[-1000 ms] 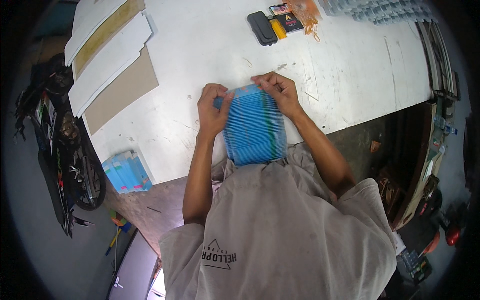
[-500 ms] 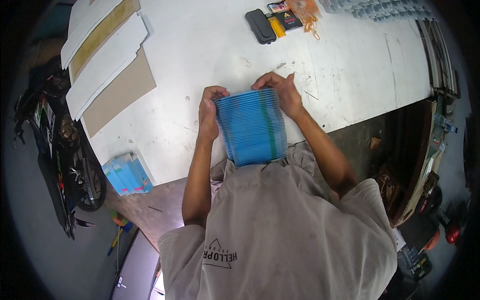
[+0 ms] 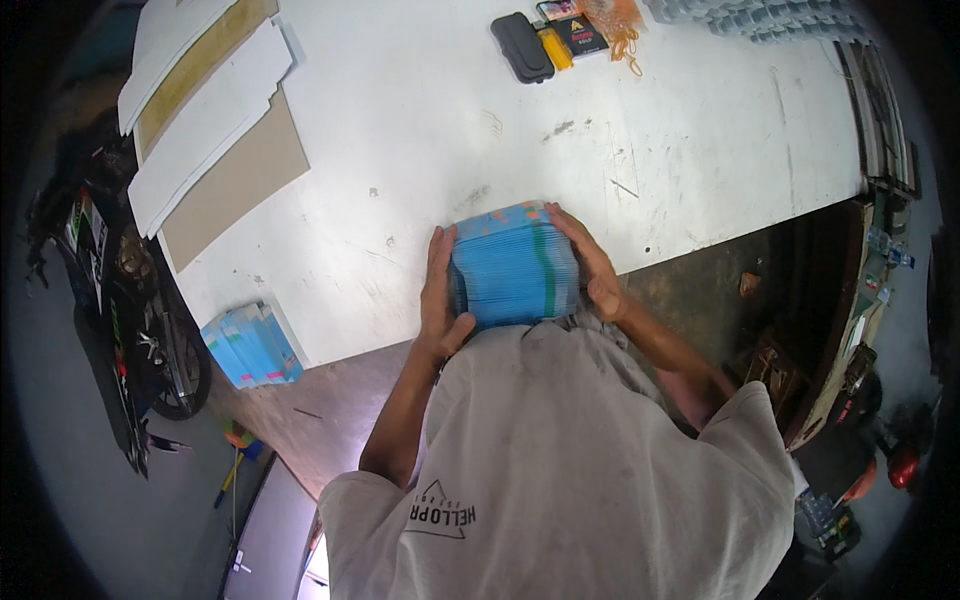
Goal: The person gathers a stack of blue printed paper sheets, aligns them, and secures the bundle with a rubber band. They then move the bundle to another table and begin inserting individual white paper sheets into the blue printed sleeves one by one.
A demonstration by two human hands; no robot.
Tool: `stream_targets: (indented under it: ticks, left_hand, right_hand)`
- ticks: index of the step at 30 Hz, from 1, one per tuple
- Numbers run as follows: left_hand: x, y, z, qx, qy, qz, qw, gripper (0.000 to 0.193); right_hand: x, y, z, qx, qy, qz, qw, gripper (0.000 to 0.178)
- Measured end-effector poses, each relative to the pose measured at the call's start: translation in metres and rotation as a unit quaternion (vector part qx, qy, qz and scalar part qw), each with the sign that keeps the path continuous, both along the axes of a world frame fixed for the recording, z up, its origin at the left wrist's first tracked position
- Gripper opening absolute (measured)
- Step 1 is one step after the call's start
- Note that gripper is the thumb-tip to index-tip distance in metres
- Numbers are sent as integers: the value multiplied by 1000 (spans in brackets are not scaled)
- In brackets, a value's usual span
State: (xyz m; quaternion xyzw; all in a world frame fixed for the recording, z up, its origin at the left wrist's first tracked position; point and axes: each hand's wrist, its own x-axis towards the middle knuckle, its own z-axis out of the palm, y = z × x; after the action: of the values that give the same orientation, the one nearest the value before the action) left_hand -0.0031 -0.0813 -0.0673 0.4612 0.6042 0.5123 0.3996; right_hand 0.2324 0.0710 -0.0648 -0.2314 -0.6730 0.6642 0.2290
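A thick stack of thin blue folded sheets or booklets (image 3: 505, 275) stands on its edges between my hands, near the table's front edge and against my shirt. A green stripe runs down its right part, and a patterned blue face with orange specks shows at its far end. My left hand (image 3: 440, 295) presses along the stack's left side, thumb toward me. My right hand (image 3: 590, 265) lies along the right side, fingers reaching to the far corner. Both hands grip the stack between them. A smaller pile of blue booklets (image 3: 252, 345) rests at the table's left front corner.
White and brown cardboard sheets (image 3: 235, 175) lie at the table's left. At the back are a black case (image 3: 522, 48), a yellow lighter (image 3: 555, 48), a dark small box (image 3: 582, 36) and grey plastic trays (image 3: 765, 20). A motorcycle (image 3: 130, 300) stands left of the white table (image 3: 400, 110).
Both hands have slid from the far corners down along the stack's sides. The stack has tipped and come closer to me, so its patterned far face now shows.
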Motion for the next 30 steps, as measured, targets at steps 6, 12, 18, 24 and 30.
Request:
stream_targets:
  ticks: [6, 12, 18, 24, 30]
  left_hand:
    - [18, -2, -3, 41, -13, 36, 998, 111]
    - [11, 3, -8, 21, 72, 35, 997, 103]
    - [-31, 48, 11, -101, 242, 7, 965, 39]
    - [-36, 31, 16, -104, 180, -86, 974, 27]
    - [-41, -11, 57, -127, 177, -197, 956, 110]
  right_hand:
    - [-24, -25, 2, -24, 28, -84, 996, 106]
    - [-29, -17, -10, 5, 5, -106, 994, 89]
    - [-52, 32, 13, 127, -211, -65, 967, 37]
    - [-27, 28, 23, 91, -209, 82, 970, 41]
    - [-5, 23, 63, 180, -235, 221, 929, 103]
